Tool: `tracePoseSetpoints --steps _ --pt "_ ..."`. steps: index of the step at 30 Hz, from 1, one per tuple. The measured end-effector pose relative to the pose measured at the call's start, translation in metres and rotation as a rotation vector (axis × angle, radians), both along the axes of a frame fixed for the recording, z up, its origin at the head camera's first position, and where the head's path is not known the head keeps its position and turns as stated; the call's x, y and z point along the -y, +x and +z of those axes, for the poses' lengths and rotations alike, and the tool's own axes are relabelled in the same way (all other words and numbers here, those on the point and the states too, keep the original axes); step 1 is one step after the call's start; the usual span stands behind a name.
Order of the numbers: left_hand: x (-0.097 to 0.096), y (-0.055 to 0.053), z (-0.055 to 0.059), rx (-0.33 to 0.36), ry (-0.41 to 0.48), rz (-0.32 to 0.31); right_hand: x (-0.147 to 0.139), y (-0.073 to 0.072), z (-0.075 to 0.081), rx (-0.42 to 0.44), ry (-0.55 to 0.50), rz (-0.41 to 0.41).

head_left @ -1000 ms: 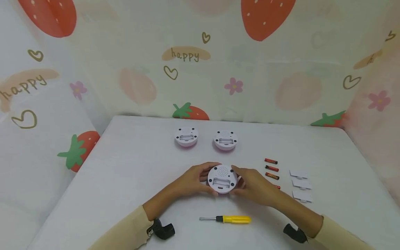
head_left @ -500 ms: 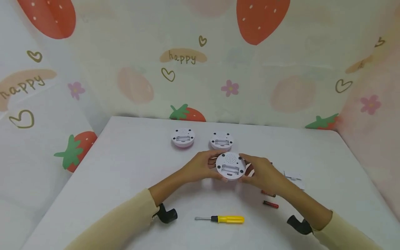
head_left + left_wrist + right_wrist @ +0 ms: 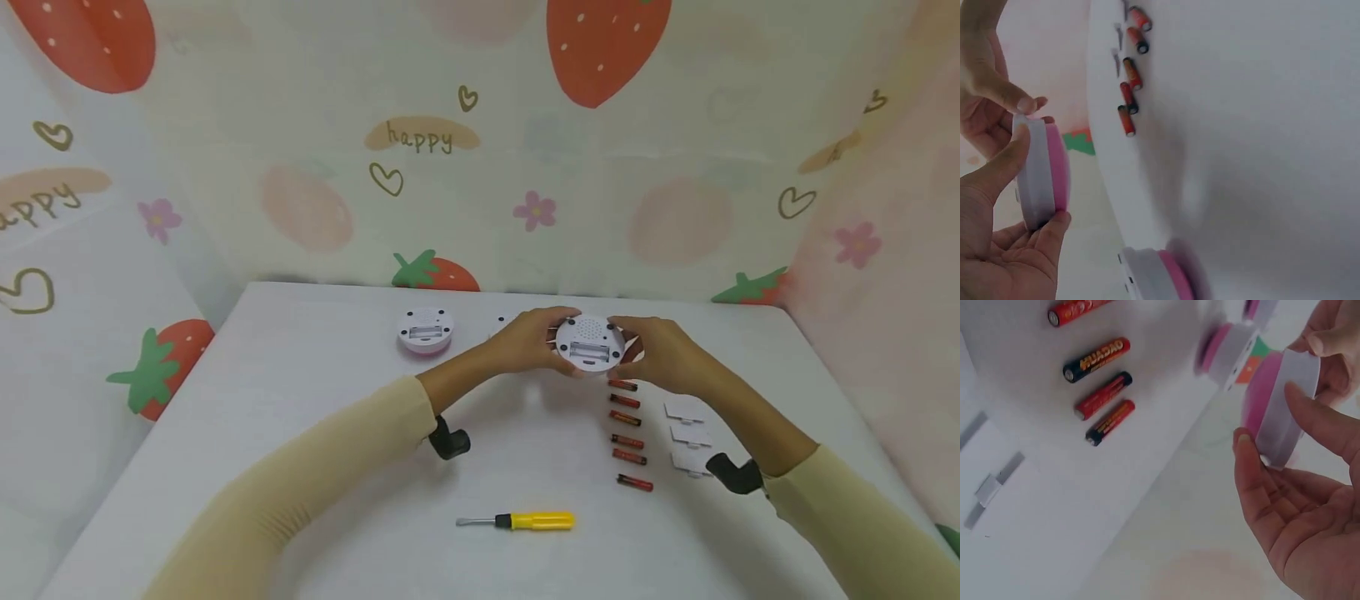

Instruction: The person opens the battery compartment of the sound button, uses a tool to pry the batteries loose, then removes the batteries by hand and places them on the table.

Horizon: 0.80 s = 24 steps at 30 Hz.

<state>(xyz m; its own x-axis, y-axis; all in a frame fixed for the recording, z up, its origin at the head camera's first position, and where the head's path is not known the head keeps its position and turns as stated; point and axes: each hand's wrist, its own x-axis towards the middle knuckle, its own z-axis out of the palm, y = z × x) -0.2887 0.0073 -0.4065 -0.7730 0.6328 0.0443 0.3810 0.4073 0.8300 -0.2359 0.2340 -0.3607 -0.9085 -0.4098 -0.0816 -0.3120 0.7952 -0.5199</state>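
Between my two hands is a round device (image 3: 590, 343) with a white base and a pink underside, raised off the table. Its white face, with speaker holes and an uncovered battery slot holding no batteries, is turned up toward the head view. My left hand (image 3: 531, 342) grips its left edge, and my right hand (image 3: 666, 354) grips the right edge. In the left wrist view the pink side of the device (image 3: 1059, 169) faces the table. A matching device (image 3: 425, 331) sits at the back, slot uppermost. Another is mostly hidden behind my left hand.
Several red AAA batteries (image 3: 627, 418) lie in a column right of centre. Beside them are three white battery covers (image 3: 688, 435). A yellow-handled screwdriver (image 3: 536, 522) lies near the front. A strawberry-patterned curtain (image 3: 442, 192) stands behind the table.
Both hands have carried the device up from the table's middle, toward the back and right. The batteries, which were partly covered by the right arm, now show fully.
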Motion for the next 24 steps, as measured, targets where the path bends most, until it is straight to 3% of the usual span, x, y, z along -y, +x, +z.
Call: tracePoseSetpoints --steps 6,14,24 --pt "-0.021 -0.020 0.000 -0.045 -0.090 0.039 -0.009 -0.018 -0.008 0.029 -0.001 -0.055" --pt "-0.046 -0.038 -0.018 -0.038 -0.191 0.085 -0.019 -0.042 -0.027 0.069 0.004 -0.067" --pt "-0.062 -0.044 -0.029 -0.022 -0.240 0.085 -0.025 -0.057 -0.042 0.135 0.034 -0.084"
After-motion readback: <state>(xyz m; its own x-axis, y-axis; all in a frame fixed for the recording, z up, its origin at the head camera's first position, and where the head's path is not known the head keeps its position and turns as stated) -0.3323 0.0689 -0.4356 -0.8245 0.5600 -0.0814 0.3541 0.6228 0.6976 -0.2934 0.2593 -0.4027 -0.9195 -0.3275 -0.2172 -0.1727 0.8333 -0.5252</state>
